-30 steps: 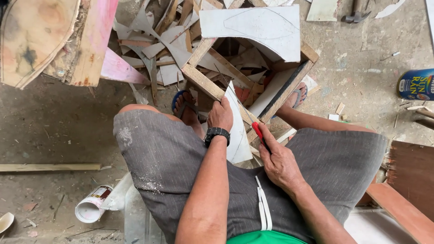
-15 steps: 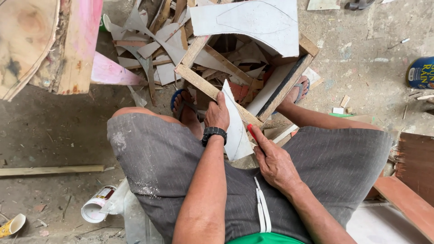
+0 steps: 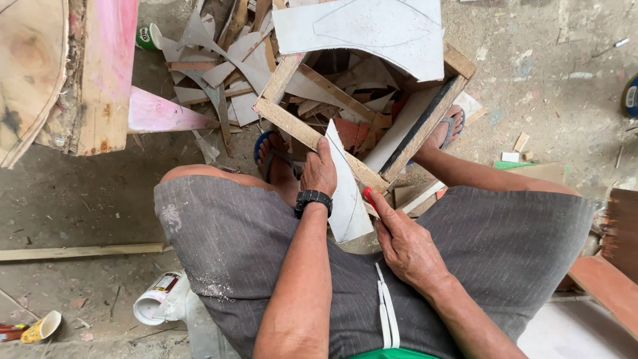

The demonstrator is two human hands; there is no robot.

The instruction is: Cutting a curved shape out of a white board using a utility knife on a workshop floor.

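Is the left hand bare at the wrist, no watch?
No, the left hand has a black wristwatch strapped just behind it while it grips the top of the grey sheet piece.

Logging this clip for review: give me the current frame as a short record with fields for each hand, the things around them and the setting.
left hand: grips the top edge of a white sheet, wears a black watch
right hand: holds a red-handled tool at the sheet's right edge
sheet: upright between the knees, pencil curve on it
ahead: wooden crate full of offcuts
setting: dusty concrete floor, person seated, grey shorts
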